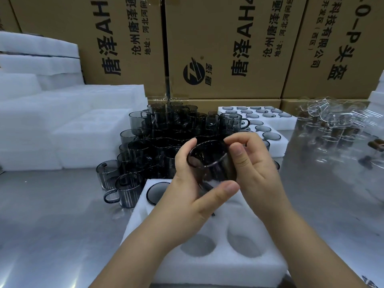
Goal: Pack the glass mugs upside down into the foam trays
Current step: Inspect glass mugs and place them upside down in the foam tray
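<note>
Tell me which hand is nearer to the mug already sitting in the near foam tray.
Left. The left hand is just right of the seated mug; the right hand is further right, beyond the held mug that both grip.

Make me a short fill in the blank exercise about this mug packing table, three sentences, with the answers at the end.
1. The left hand and right hand together grip exactly ___ dark mug.
2. The two nearest pockets of the foam tray are ___.
3. Behind the pile of loose mugs stand brown ___ boxes.
Missing words: one; empty; cardboard.
</note>
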